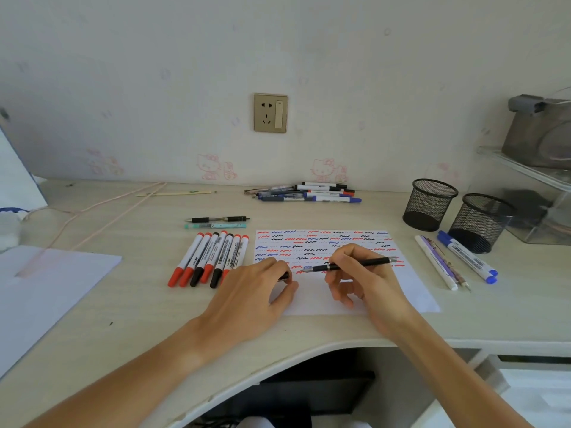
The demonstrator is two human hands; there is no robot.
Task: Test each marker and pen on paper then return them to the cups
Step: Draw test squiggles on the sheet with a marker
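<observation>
On the far left of the pale wooden desk [139, 304] lies a blank white sheet [46, 291], and right of it a row of red- and black-capped white markers [210, 261] sits side by side just left of the paper, with a black pen and a teal pen [216, 222] lying a little farther back. The left hand [256, 298] rests on the near left corner of the white test paper covered in red, blue and black squiggles [324, 245], its fingers curled around something small and dark, most likely the pen's cap, though too little shows to be sure. The right hand [361, 273] has its grip closed around a slim black pen [349, 264], thumb and fingers pinching the barrel, with the tip touching the paper at a small blue mark below the filled rows. Against the far wall, a loose pile of pens and markers [309, 193] waits. To the right stand two empty black mesh cups [429, 205], and near them lie blue-capped white markers and thin pale pens [457, 261]. The step in hand looks to be testing this pen; plenty remains, since nothing is in the cups. The next move probably calls for lifting the tip, recapping if that is the cap, and setting the pen aside or into a cup.
</observation>
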